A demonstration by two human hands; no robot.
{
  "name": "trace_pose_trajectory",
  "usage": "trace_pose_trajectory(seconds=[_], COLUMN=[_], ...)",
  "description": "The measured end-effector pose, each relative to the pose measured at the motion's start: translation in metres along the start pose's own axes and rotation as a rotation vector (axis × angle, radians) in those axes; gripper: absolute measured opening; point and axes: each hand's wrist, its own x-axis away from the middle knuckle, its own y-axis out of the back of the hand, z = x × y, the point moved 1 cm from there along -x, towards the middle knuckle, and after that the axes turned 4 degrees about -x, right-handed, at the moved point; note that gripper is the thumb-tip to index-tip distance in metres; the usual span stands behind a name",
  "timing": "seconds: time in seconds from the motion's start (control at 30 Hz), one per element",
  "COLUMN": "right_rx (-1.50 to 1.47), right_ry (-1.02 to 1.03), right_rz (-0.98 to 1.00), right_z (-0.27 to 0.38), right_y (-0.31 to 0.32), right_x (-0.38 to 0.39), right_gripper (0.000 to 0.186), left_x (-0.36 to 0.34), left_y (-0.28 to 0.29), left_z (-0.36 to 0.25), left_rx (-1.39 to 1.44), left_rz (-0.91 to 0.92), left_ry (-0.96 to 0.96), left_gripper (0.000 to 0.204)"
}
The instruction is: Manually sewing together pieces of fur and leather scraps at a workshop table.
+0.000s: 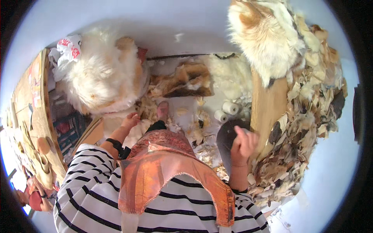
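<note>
My left hand (132,119) hangs beside a big heap of white and tan fur (103,73), its fingers apart and nothing visible in them. On the other side my right hand (245,143) is raised over a dark grey rounded seat-like thing (224,149), near the edge of a wooden board (268,103). One of its fingers stretches out and the others bend loosely; I see nothing held. Orange patterned apron (171,157) covers my front. A long-haired cream and tan fur (268,37) lies over the far end of the board.
Fur scraps (295,155) pile up at right. Ahead lie a brown pelt (190,79), cream fur (231,73) and two white thread cones (230,107). A plastic bag (70,50) and wooden table (37,116) stand left; another person (37,196) is at lower left.
</note>
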Motion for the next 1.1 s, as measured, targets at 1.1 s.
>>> trace_pose_trajectory(seconds=[1.1], right_rx=[0.267], right_ry=[-0.517], right_rz=[-0.339], right_z=[0.028], right_y=[0.109], right_x=[0.164], right_gripper=[0.035], left_x=[-0.023], left_y=[-0.043], left_z=[-0.117], left_rx=[-1.117], left_rz=[0.408], left_ry=[-0.455], left_gripper=[0.030])
